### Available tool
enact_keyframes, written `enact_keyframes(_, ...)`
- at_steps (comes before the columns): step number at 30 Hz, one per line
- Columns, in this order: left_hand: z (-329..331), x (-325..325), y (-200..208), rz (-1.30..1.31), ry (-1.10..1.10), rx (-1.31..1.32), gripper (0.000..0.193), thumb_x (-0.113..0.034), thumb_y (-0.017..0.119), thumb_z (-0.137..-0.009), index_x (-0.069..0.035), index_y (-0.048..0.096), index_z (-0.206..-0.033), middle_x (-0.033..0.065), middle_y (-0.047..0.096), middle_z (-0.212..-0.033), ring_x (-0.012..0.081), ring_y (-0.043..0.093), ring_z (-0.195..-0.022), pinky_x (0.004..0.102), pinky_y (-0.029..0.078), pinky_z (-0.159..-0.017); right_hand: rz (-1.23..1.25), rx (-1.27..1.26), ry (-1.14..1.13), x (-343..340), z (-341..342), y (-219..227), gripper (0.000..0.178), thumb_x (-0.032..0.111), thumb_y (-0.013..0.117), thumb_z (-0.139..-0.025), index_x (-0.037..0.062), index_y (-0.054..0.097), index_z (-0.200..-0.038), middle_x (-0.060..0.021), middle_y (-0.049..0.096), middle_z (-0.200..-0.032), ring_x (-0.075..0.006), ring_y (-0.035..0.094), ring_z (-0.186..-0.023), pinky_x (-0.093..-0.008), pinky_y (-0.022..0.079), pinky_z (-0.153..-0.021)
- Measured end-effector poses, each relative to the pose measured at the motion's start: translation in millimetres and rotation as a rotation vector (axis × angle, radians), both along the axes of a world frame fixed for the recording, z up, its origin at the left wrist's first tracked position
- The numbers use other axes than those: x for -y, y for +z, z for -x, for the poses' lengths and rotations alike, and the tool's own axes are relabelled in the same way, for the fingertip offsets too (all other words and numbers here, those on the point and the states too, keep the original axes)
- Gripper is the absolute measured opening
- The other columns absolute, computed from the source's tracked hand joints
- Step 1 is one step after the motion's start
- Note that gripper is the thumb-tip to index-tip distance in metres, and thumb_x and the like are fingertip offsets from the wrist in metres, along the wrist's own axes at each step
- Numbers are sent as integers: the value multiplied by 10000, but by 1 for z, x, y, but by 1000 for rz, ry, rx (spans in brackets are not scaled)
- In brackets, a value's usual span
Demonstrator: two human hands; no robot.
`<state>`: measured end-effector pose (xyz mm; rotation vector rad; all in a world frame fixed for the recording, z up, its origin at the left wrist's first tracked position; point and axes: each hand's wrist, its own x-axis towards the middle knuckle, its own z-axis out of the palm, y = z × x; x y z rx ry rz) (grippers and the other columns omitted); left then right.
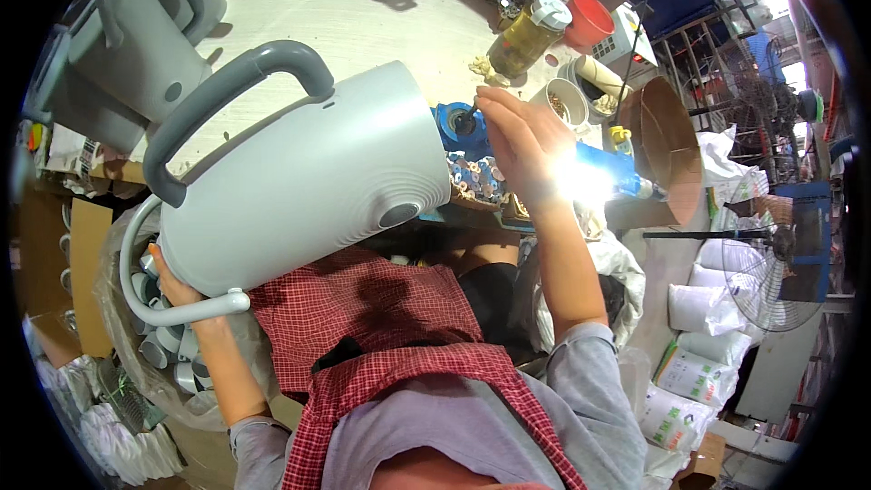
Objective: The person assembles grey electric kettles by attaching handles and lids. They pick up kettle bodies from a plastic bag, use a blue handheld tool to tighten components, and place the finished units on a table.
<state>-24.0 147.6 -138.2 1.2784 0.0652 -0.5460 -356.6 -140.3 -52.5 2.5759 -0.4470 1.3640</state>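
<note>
1. The left hand (pixel 177 295) grips the lower end of a large light-grey plastic housing (pixel 308 177), fingers curled over its base next to a thin white loop (pixel 154 295) that rims that end.
2. The housing lies tilted on its side over the person's lap, base toward the lower left and narrower ribbed end toward the workbench (pixel 363 27). A dark-grey arched handle (pixel 231 100) runs along its upper side.
3. The right hand (pixel 517 141) is raised over the bench edge, fingertips pinched on a small dark part (pixel 474 109), just beside a blue fixture (pixel 458 127).
4. Beneath that hand sits a blue tray of small round pieces (pixel 472 177).
5. Farther back on the bench: a bottle of yellowish liquid with a white cap (pixel 526 36), a red cup (pixel 590 20), and 2 white cups (pixel 567 102) holding small items.
6. More grey housings of the same kind (pixel 136 27) stand at the upper left.
7. A red checked apron (pixel 381 327) covers the person's lap.
8. A bag of grey parts (pixel 163 336) sits at the lower left, behind the left forearm.
</note>
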Motion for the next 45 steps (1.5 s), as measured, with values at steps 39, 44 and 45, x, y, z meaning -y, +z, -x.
enact_keyframes(39,20,56,2,52,-146,249,589,-496,432,-970,52,584,-1123,144,655,-1024,204,656,-880,306,539,-742,-1113,507,175,-44,35,-11,423,-43,675,-778,-1,592,-1191,-149,679,-1020,-185,664,-830,-287,527,-734)
enact_keyframes(44,26,86,-17,118,-252,364,585,-489,477,-956,73,608,-1052,161,661,-957,206,656,-815,318,535,-683,-1153,602,121,-47,57,-22,518,-64,678,-795,-51,487,-1276,-128,637,-1045,-175,618,-940,-293,492,-832)
enact_keyframes(45,26,92,-17,140,-288,378,582,-485,477,-957,74,610,-1047,160,662,-952,205,655,-811,317,533,-682,-1144,610,114,-47,58,-23,515,-63,679,-795,-50,489,-1274,-128,636,-1048,-176,617,-942,-296,493,-834)
